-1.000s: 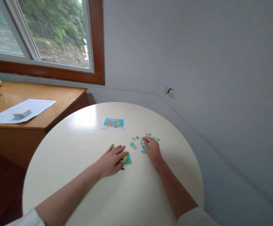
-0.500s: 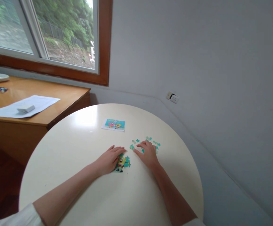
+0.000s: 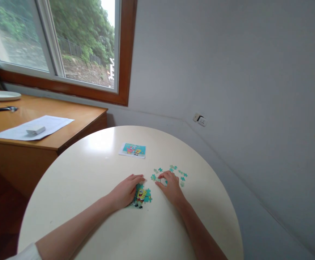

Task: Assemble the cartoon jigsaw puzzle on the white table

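A round cream table (image 3: 92, 202) carries a small jigsaw. My left hand (image 3: 126, 191) lies flat, fingers stretched out, with its fingertips on the left edge of a joined patch of puzzle (image 3: 142, 195) showing a yellow cartoon figure on teal. My right hand (image 3: 169, 186) rests among several loose teal pieces (image 3: 177, 172); its thumb and forefinger pinch at a piece near the patch, too small to make out clearly. A printed reference picture (image 3: 132, 150) lies farther back on the table.
A wooden desk (image 3: 65, 133) stands to the left with a paper sheet (image 3: 35, 127), a small white box (image 3: 35, 130), a plate (image 3: 1, 95) and a dark object. Window above it. Grey wall with a socket (image 3: 200, 119) on the right.
My right hand has moved left from the loose pieces toward the joined patch. My left hand slid back a little, uncovering the cartoon figure. The view tilted slightly downward.
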A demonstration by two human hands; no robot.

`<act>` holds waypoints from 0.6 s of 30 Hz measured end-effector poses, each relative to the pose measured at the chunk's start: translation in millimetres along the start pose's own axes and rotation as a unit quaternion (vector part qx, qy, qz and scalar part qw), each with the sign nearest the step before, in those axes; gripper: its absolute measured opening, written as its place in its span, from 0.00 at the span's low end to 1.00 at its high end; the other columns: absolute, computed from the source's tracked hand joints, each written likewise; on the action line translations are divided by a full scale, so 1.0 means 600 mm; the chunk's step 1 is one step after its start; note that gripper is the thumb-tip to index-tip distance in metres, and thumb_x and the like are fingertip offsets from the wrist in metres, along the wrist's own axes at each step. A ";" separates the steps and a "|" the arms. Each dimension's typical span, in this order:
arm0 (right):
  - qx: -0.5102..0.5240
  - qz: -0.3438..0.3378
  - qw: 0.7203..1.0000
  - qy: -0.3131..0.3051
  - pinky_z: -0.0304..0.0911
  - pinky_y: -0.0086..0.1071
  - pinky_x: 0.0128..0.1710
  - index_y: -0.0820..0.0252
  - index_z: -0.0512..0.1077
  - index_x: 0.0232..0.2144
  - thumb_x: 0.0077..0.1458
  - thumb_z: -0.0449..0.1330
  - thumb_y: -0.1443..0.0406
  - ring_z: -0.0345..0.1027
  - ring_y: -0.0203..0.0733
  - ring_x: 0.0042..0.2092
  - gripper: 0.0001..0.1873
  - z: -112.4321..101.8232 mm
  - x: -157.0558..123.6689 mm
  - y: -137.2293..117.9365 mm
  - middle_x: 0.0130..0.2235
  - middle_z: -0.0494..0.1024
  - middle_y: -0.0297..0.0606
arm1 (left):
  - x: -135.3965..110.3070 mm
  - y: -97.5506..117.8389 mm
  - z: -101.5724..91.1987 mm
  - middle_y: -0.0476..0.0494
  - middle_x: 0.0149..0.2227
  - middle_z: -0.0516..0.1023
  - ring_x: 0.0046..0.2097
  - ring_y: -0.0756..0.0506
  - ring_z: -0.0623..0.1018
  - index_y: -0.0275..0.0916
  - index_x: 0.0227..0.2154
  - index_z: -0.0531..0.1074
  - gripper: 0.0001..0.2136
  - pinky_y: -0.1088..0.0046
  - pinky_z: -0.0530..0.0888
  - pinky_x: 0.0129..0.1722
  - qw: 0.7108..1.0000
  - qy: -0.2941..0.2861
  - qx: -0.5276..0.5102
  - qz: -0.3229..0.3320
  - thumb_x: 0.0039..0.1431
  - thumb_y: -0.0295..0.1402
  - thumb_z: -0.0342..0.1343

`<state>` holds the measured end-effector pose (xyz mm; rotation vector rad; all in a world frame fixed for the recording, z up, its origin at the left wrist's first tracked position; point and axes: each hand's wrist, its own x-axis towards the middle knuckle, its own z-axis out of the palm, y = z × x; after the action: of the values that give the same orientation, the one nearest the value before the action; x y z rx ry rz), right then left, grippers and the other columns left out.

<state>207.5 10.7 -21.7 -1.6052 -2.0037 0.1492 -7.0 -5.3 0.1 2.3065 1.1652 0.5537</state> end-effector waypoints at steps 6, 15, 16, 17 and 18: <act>0.037 -0.022 0.999 -0.009 0.54 0.36 0.41 0.58 0.67 0.28 0.49 0.55 0.65 0.66 0.39 0.37 0.03 0.003 0.002 0.000 0.32 0.73 0.35 | 0.002 0.000 -0.005 0.44 0.54 0.65 0.56 0.47 0.64 0.37 0.48 0.65 0.26 0.68 0.58 0.58 0.999 0.015 0.010 -0.027 0.45 0.16 0.40; 0.091 -0.058 0.994 -0.020 0.57 0.33 0.39 0.59 0.69 0.28 0.52 0.51 0.66 0.66 0.38 0.33 0.07 0.004 0.002 -0.001 0.31 0.74 0.35 | 0.002 -0.010 0.000 0.43 0.54 0.66 0.55 0.47 0.64 0.37 0.47 0.67 0.27 0.68 0.58 0.57 0.998 0.049 -0.027 -0.035 0.42 0.16 0.41; 0.099 -0.063 0.993 -0.018 0.57 0.33 0.38 0.59 0.69 0.28 0.53 0.50 0.65 0.66 0.38 0.33 0.08 0.002 0.003 -0.003 0.31 0.74 0.36 | 0.002 -0.011 0.000 0.43 0.53 0.66 0.55 0.47 0.64 0.37 0.47 0.67 0.27 0.68 0.58 0.57 0.998 0.050 -0.028 -0.035 0.43 0.16 0.41; 0.110 -0.068 0.991 -0.016 0.58 0.32 0.38 0.58 0.69 0.28 0.53 0.50 0.65 0.66 0.38 0.34 0.09 0.001 0.003 -0.004 0.31 0.74 0.36 | 0.002 -0.011 0.000 0.42 0.53 0.66 0.55 0.47 0.65 0.37 0.47 0.67 0.26 0.68 0.59 0.57 0.998 0.051 -0.026 -0.036 0.43 0.16 0.41; 0.124 -0.074 0.990 -0.012 0.58 0.32 0.37 0.58 0.69 0.28 0.53 0.49 0.65 0.66 0.38 0.34 0.09 0.000 0.004 -0.005 0.32 0.74 0.37 | 0.002 -0.011 0.000 0.42 0.53 0.66 0.55 0.47 0.65 0.37 0.47 0.67 0.26 0.68 0.59 0.57 0.998 0.051 -0.023 -0.037 0.43 0.16 0.41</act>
<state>204.5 12.0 -19.5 -1.3025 -2.0239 0.3468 -10.3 -0.7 -3.4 2.2097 1.2670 0.6708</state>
